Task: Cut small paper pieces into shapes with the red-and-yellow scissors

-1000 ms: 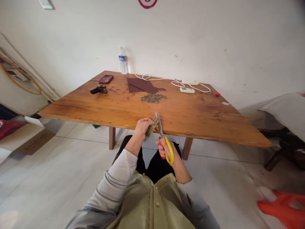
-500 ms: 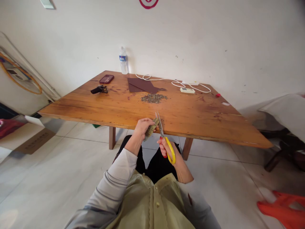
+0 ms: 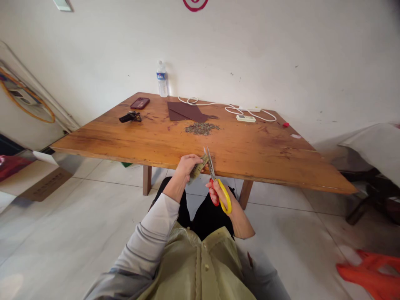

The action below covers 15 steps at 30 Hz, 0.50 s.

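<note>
Scissors (image 3: 213, 175): blades parted wider than one second ago, so apparently between cuts. Right grip (image 3: 220, 192) closed round the handles; left grip (image 3: 188, 163) pinching an olive-yellow, dark-marked bundle (image 3: 196, 171) at the counter's (image 3: 150, 143) near edge, its layered end beside the blades; contact unclear.

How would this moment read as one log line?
left hand: holds greenish piece | right hand: holds scissors, blades apart | table: dried bits heaped beyond scissors
</note>
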Available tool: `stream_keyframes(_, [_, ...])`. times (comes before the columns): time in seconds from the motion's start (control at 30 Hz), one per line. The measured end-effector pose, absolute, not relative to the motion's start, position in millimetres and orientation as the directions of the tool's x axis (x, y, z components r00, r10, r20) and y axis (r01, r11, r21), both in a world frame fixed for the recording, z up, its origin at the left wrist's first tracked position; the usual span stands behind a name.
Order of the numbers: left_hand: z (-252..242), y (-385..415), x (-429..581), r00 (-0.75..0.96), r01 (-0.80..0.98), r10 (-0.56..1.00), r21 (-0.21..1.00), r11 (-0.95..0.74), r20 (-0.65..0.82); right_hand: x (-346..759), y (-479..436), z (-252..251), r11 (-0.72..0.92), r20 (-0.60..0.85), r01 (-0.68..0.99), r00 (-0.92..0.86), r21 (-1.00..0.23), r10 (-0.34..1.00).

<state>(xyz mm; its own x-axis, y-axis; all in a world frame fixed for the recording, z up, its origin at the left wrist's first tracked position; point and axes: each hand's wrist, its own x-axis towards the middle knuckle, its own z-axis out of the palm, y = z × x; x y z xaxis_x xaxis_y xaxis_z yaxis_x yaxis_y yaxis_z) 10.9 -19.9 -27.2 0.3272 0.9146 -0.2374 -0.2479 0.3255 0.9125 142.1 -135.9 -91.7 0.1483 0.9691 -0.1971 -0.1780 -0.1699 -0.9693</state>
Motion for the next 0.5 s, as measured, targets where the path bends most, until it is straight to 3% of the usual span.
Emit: stream_keyframes(0.5, [-27.6, -18.1, 10.3, 0.325, -0.23, 0.915, 0.918, 0.323, -0.24, 144.5, -135.9, -97.2, -0.248, -0.276, -0.214, 0.112, -0.945, 0.955])
